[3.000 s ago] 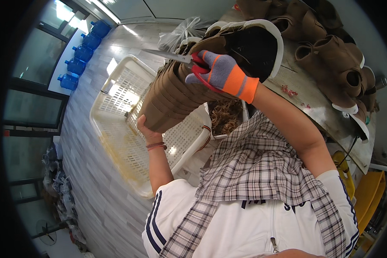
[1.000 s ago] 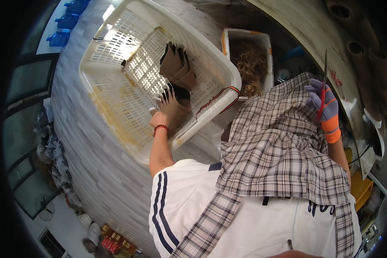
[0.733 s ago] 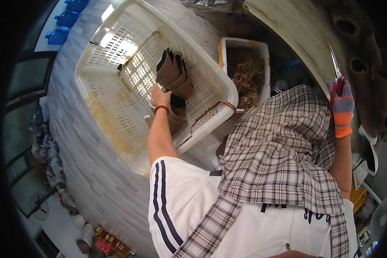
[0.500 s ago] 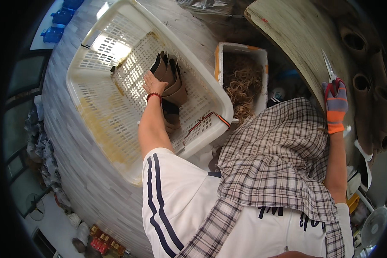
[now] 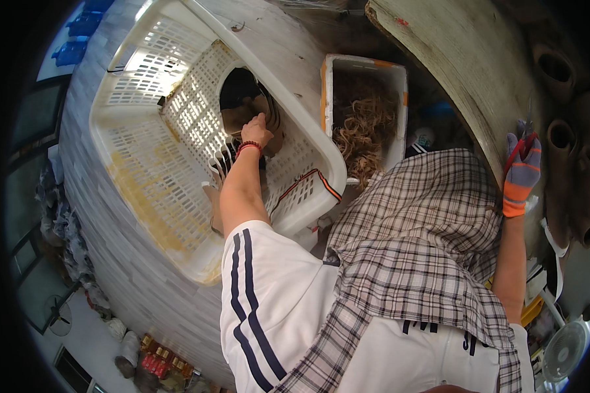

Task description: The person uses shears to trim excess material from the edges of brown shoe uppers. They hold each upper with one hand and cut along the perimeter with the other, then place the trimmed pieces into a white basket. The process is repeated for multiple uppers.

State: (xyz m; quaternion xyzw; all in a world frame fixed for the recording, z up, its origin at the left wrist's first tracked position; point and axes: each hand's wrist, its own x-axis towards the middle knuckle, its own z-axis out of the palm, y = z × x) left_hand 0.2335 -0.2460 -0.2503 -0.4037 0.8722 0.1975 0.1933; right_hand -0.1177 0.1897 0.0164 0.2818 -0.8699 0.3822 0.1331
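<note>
My left hand (image 5: 257, 131), bare with a red bead bracelet at the wrist, reaches into a large white plastic basket (image 5: 337, 154). Its fingers are partly bent and rest against a bundle of brown pieces with black faces (image 5: 239, 92), which look like boot parts. Beside my wrist stand several pale-edged dark pieces (image 5: 221, 157). Off to the right, my right hand (image 5: 523, 170) wears a grey and orange glove. It is closed on red-handled scissors (image 5: 523, 145), whose blades are dim against the dark background.
A white foam box (image 5: 403, 118) full of brown strips (image 5: 364, 128) stands right of the basket. A worn board (image 5: 439, 46) curves along the upper right, with brown boots (image 5: 560, 134) beyond it. A fan (image 5: 562, 350) is at the lower right.
My left hand has shifted right and slightly down inside the basket. The brown pieces now lean differently, showing black faces. My right hand with the scissors has moved slightly right and down.
</note>
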